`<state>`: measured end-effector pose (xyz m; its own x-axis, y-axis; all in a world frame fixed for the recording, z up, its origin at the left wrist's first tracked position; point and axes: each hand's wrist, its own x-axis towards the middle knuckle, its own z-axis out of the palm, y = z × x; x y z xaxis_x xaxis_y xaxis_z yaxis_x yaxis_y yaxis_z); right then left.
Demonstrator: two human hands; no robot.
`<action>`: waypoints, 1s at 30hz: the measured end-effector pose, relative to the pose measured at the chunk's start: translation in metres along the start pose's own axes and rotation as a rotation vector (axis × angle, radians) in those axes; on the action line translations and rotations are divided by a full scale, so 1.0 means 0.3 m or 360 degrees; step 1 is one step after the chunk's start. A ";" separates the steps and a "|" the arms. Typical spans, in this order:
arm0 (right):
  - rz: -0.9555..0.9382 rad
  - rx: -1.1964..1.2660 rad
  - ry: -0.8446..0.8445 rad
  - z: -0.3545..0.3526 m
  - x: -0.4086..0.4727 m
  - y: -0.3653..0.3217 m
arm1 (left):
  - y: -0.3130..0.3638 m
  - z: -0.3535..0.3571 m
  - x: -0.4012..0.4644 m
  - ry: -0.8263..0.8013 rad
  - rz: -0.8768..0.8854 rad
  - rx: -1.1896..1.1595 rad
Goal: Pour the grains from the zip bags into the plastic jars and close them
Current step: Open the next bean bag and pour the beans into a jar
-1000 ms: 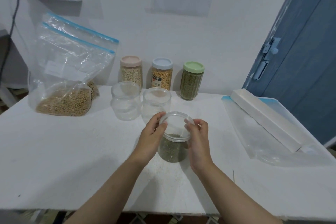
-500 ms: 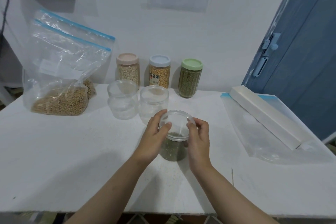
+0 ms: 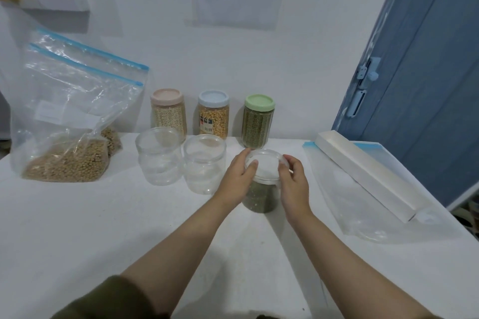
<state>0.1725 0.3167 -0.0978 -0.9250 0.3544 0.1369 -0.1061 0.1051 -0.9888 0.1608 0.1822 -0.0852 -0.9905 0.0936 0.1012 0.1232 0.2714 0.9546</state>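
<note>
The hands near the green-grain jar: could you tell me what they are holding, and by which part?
Both the left hand and right hand grip the clear lid by its rim, on top of the jar.

Between my hands stands an upright clear jar (image 3: 260,198) part-filled with green grains, its clear lid (image 3: 265,164) on top. Two empty lidded jars (image 3: 181,163) stand to my left, filled zip bags (image 3: 70,122) farther left.

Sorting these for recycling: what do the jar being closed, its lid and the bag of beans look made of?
The jar looks like clear glossy plastic: the green grains show through its wall. The lid seems a cloudier, translucent plastic. The bag of beans looks like thin clear plastic film, creased and shiny, with a blue zip strip.
</note>
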 end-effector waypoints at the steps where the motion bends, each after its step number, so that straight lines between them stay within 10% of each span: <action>1: -0.0017 -0.0048 -0.0035 -0.001 0.032 -0.001 | 0.001 0.007 0.029 0.0018 -0.0002 0.0026; 20: -0.0111 -0.0918 -0.0149 0.059 0.305 -0.080 | 0.092 0.011 0.232 0.0314 0.0199 0.0576; 30: -0.0477 -0.0387 -0.0424 0.264 0.127 -0.190 | 0.084 -0.208 0.096 0.0880 0.0398 0.0626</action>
<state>0.1142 0.2506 -0.0410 -0.9315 0.0275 0.3626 -0.3235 0.3925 -0.8610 0.1317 0.1320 -0.0407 -0.8035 -0.2721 0.5295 0.2601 0.6397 0.7233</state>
